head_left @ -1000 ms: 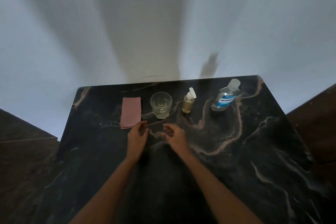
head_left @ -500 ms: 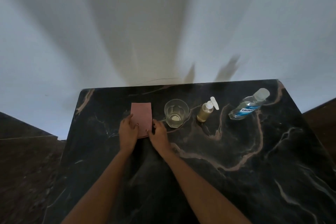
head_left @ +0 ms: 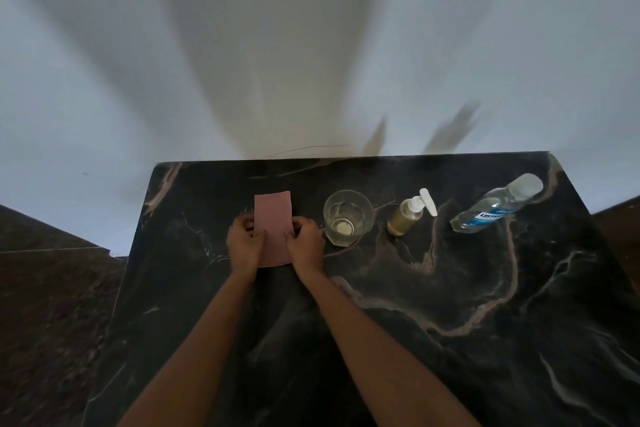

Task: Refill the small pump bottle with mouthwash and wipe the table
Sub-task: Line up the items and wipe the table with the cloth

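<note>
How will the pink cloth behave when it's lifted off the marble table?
Probably floppy: the pink cloth lies flat and thin on the table, so it should drape. Likely light too. It looks folded, so it may fall open unless the left hand and right hand grip both edges.

cam=head, single wide-angle | pos=over near edge of table (head_left: pixel 450 288) | facing=forward and down toward wall (head_left: pixel 311 45) | range=close
</note>
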{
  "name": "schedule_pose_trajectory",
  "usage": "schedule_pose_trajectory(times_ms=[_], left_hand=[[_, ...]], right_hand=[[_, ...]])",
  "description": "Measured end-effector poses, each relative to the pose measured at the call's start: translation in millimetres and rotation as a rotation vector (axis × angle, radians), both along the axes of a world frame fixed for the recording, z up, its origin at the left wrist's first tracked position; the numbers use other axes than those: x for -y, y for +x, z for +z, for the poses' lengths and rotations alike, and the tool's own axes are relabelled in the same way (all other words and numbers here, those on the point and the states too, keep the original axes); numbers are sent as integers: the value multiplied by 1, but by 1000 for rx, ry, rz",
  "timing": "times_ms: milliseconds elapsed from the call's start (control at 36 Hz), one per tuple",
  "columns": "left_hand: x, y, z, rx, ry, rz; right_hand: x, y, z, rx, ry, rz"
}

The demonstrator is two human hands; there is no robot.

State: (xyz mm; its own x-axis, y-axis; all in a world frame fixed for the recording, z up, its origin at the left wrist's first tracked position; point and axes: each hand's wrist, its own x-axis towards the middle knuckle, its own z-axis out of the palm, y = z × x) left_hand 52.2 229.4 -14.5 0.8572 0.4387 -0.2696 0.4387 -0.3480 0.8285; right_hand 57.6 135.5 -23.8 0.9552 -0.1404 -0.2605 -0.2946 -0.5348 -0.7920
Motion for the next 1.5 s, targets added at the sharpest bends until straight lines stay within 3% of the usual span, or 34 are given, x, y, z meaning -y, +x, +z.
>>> schedule_pose_trajectory(times_ms=[306,528,639,778,1167,1306,1444,1500], left_hand=[[-2,-29,12,-60,-90,40],[5,-85,22,-125,-333,53],[22,-115,31,-192,-473,-24],[57,-151,37,-273,-428,-186],[155,-223,6,-415,-176,-586],[170,-234,0,-339,-82,-630],[167,-239,-1,-225,99,-614],[161,-242,-4,-148,175,-588]], right_hand=[[15,-33,11,-38,271,-24],[47,-88,21,-113,438,-80],[76,-121,26,-141,468,-69],[118,-166,28,-157,474,-77],[221,-268,15,-127,95,-99],[234,-279,9,-136,-85,-28],[232,-283,2,-58,-471,136],[227,-284,-2,-33,-521,241]])
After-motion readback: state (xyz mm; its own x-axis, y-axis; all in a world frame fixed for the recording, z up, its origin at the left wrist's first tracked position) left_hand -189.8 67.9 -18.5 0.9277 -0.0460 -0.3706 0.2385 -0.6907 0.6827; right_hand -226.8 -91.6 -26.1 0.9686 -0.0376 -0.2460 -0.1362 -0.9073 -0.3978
